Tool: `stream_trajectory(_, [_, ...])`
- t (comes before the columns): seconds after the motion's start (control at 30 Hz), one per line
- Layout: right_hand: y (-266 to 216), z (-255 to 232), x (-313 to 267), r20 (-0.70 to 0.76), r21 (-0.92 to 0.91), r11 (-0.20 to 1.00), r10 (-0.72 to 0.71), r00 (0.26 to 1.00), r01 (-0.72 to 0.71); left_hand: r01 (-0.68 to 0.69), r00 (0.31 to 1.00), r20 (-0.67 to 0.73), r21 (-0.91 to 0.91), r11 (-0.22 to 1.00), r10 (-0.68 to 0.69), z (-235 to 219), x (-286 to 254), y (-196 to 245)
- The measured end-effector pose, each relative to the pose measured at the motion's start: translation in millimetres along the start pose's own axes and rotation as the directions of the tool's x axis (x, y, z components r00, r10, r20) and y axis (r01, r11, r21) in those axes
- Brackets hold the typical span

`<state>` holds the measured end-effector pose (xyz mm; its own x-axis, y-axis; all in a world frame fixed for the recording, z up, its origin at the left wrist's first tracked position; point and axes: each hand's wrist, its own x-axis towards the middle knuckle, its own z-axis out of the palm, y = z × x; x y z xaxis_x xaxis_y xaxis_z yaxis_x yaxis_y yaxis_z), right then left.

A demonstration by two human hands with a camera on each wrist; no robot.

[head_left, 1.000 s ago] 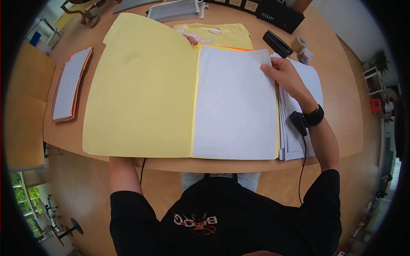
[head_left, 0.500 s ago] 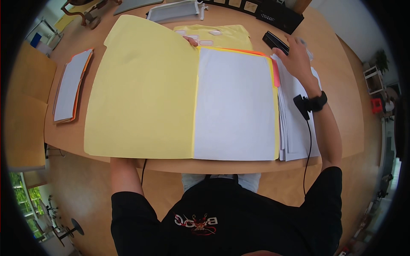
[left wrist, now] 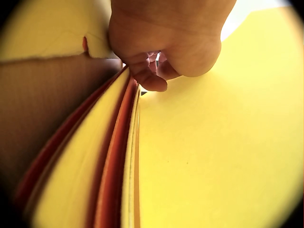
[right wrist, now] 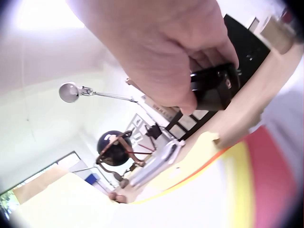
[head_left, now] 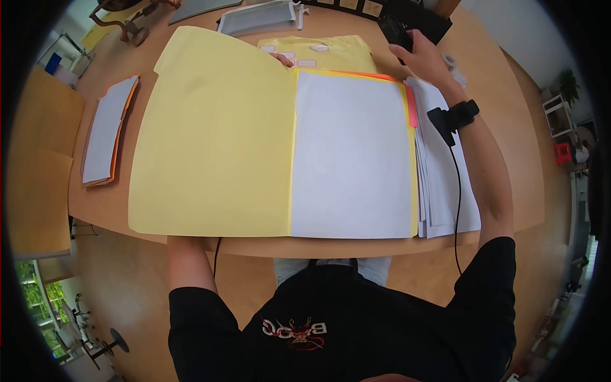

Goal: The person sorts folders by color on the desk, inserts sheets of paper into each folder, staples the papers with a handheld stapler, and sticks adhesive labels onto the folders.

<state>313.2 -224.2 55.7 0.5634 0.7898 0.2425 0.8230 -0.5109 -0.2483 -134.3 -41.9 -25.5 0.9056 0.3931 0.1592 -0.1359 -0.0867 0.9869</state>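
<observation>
An open yellow folder (head_left: 210,140) has a white sheet (head_left: 350,153) lying on its right side. My left hand (head_left: 282,60) reaches behind the raised cover, which hides most of it; a few fingers show at the top near the fold. In the left wrist view the left hand (left wrist: 166,38) has its fingers curled at the folder's spine, above stacked yellow and orange folders (left wrist: 111,156). Beyond the folder's upper right corner, my right hand (head_left: 428,60) grips a black hole punch (head_left: 394,30), held between thumb and fingers in the right wrist view.
White papers (head_left: 445,184) lie to the folder's right, beside a pink tab (head_left: 412,107). At far left sits a stack with orange edges (head_left: 109,130). Behind are a yellow label-covered packet (head_left: 347,52), a grey tray (head_left: 258,18) and a black box (head_left: 436,24).
My right hand has let go of the sheet's upper right corner, moved away to the back and taken hold of the hole punch, shifting it up and left. The left hand stays.
</observation>
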Motion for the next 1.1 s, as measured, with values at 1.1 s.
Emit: stream_trajectory(1.1, [34.8, 9.8, -15.0, 0.106, -0.217, 0.946, 0.266, 0.958, -0.238, 0.052, 0.998, -0.049, 0.089, 0.995, -0.047, 7.4, -41.4, 17.3])
